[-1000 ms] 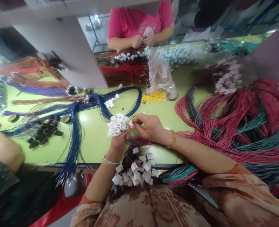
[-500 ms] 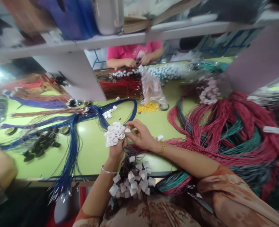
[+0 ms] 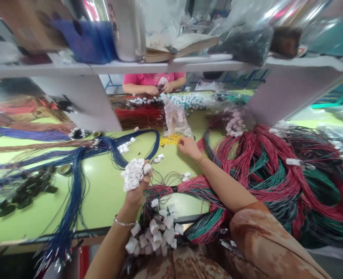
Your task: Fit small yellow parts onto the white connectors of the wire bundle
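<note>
In the head view my left hand (image 3: pixel 137 193) is closed around a bunch of white plastic connectors (image 3: pixel 135 174), their faces turned up. Red and dark wires run from beneath that hand to a tied wire bundle (image 3: pixel 194 185). My right hand (image 3: pixel 189 148) is at the edge of a pile of small yellow plastic pieces (image 3: pixel 170 139), its fingers curled together. Whatever lies between those fingertips is hidden. Below my hands, near the table edge, hangs a cluster of wires with white tube-like ends (image 3: pixel 156 232).
Blue wires (image 3: pixel 78 174) cross the left side, beside black connectors (image 3: pixel 28 190). A clear plastic bag (image 3: pixel 175 118) stands behind the yellow pieces. Large red and green wire coils (image 3: pixel 264 166) fill the right. A loaded shelf (image 3: pixel 160 68) spans above; a person in pink (image 3: pixel 154 83) works opposite.
My right hand has left the white connectors and reached forward to the yellow pile. My left hand still holds the bunch. The view has tilted up, showing more of the shelf.
</note>
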`<act>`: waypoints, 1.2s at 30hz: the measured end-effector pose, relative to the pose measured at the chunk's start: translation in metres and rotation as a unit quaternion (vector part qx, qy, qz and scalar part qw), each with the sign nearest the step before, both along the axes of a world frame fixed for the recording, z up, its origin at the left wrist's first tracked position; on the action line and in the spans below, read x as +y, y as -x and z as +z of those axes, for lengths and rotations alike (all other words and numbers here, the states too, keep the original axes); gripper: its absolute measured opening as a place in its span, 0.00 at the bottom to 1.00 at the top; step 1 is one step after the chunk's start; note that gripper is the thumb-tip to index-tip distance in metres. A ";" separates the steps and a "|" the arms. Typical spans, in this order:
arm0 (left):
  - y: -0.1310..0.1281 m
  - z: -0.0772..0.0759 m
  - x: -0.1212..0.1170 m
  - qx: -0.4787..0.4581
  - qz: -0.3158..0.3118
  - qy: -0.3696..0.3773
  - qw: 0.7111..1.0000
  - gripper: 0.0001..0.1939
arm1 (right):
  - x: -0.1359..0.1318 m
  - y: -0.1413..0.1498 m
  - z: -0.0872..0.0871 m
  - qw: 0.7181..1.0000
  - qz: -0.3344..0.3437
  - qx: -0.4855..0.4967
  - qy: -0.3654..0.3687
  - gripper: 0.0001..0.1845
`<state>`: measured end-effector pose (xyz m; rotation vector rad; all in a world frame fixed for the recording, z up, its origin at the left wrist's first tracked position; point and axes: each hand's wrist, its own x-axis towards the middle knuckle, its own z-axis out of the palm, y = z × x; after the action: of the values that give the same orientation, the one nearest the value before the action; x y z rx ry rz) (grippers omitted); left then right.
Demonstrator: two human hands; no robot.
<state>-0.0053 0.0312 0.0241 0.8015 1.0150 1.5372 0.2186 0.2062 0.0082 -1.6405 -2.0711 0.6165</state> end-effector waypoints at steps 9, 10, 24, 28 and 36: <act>-0.007 0.003 0.005 0.009 -0.008 0.011 1.000 0.25 | 0.008 -0.009 -0.020 0.999 -0.042 0.006 0.002 0.06; -0.007 0.003 0.005 0.001 0.002 0.016 1.000 0.24 | 0.008 -0.010 -0.020 0.999 -0.044 0.020 0.003 0.06; -0.002 0.002 0.005 -0.021 0.013 0.064 0.998 0.19 | -0.029 0.033 0.002 0.895 0.025 0.395 0.205 0.22; 0.000 0.000 0.006 -0.031 -0.003 0.063 0.997 0.19 | -0.047 0.048 0.009 0.779 0.061 0.541 0.311 0.26; 0.002 0.002 0.007 -0.033 -0.028 0.073 0.996 0.21 | -0.069 0.056 0.024 0.714 0.111 0.560 0.406 0.15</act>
<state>-0.0077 0.0377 0.0260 0.6674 1.0335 1.4149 0.1629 0.1376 0.0318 -0.7968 -1.0299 2.1603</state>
